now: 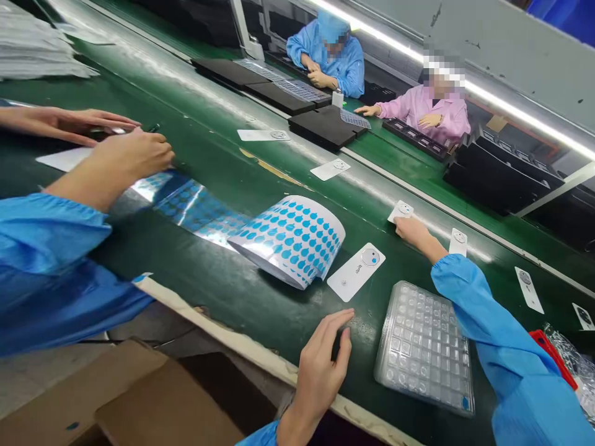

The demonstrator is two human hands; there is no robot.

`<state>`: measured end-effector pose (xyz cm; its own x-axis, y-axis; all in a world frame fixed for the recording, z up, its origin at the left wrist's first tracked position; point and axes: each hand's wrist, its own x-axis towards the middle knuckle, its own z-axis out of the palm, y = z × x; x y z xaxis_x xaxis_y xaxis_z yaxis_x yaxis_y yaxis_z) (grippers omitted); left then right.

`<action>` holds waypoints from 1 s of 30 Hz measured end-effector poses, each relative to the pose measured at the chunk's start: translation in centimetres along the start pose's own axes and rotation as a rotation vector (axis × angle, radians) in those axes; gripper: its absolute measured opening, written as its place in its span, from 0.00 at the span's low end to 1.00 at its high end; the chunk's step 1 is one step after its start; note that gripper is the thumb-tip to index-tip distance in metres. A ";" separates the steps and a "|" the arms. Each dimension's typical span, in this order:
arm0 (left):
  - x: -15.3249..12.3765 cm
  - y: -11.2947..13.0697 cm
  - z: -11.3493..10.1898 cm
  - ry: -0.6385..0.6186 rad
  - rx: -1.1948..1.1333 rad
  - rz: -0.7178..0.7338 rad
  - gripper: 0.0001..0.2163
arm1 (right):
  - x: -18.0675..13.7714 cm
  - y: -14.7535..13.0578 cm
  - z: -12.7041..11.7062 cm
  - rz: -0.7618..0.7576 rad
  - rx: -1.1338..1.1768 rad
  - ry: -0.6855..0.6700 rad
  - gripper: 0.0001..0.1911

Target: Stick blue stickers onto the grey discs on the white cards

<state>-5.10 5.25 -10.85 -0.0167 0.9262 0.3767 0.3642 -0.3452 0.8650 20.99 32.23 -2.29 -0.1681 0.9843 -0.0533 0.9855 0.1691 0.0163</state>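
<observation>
My right hand [416,235] reaches out over the conveyor, its fingers closed on the near end of a white card [402,209] with a round disc on it. Low in the middle, my left hand [320,365] hovers by the table's edge, fingers curved and apart, holding nothing. Just beyond it another white card [349,280], with a round disc and a blue dot, lies on the green surface. To its left rests a curled roll of blue stickers [297,238]. Beneath my right arm sits a clear plastic tray [413,347] with many small pockets.
At the left, a co-worker's hands [125,155] work over a white card. More white cards [264,135] lie along the conveyor [372,192]. Two people sit across, near black trays [320,127]. A red bin [551,356] stands right; cardboard boxes [171,396] lie below the edge.
</observation>
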 end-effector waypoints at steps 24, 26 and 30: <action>1.8 10.3 1.4 -0.489 -0.800 -0.620 0.20 | -27.6 -7.1 -4.1 -0.340 0.391 0.655 0.10; 1.6 10.4 1.4 -0.502 -0.742 -0.544 0.18 | -27.6 -7.0 -4.4 -0.368 0.333 0.653 0.10; 1.4 10.4 1.3 -0.506 -0.652 -0.435 0.15 | -27.7 -6.7 -4.8 -0.442 0.248 0.648 0.07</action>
<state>-0.10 3.19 -1.72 0.4345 0.8970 -0.0813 -0.1758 0.1730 0.9691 18.97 4.08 3.89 -0.4485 0.6755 0.5852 0.7890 0.6069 -0.0959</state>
